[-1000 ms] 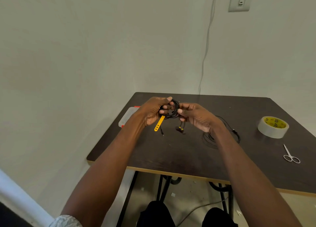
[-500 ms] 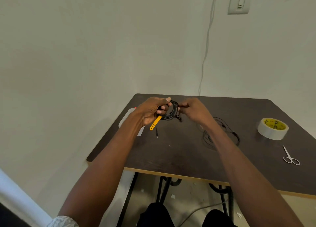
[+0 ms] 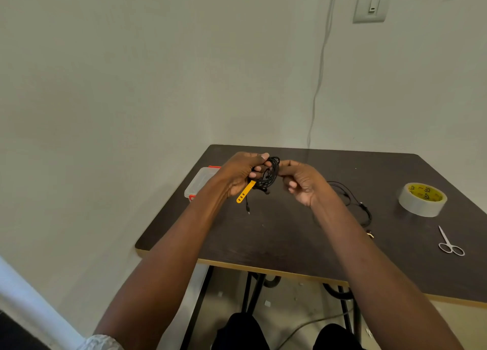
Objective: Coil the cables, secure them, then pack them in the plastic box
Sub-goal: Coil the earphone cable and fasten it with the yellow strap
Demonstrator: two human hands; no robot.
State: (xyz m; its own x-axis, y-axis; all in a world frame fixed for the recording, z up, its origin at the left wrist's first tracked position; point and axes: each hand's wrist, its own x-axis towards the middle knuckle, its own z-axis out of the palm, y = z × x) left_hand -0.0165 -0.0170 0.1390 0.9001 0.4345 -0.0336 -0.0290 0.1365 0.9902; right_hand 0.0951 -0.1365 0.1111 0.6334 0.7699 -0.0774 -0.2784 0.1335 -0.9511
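A: Held above the middle of the dark table (image 3: 276, 233): small coil of thin black cable (image 3: 271, 174), gripped between both hands. Left hand (image 3: 238, 174) wrapped round the left side of the bundle, fingers curled over the loops. Right hand (image 3: 303, 182) pinching the right side between thumb and fingertips, remaining fingers curled.

B: Yellow strap (image 3: 246, 191) with punched holes, hanging down and to the left from under the left hand; free plug end dangling just below. Not yet closed round the coil, as far as visible.

A: Second black cable (image 3: 353, 199), loose on the table to the right of the hands, uncoiled. Clear plastic box (image 3: 200, 182) with red clips, at the far left table edge, partly hidden behind the left forearm.

B: Handling, judged: light, limp, springy; loops likely to slip open once released. Best held across the whole bundle at one point, all turns pinched together, strap passed round there.

A: Plug ends stiff, probably the only fragile parts; better not bent sharply.

B: Also on the table: tape roll (image 3: 421, 199) at far right, small scissors (image 3: 449, 243) nearer, well apart from the coil.
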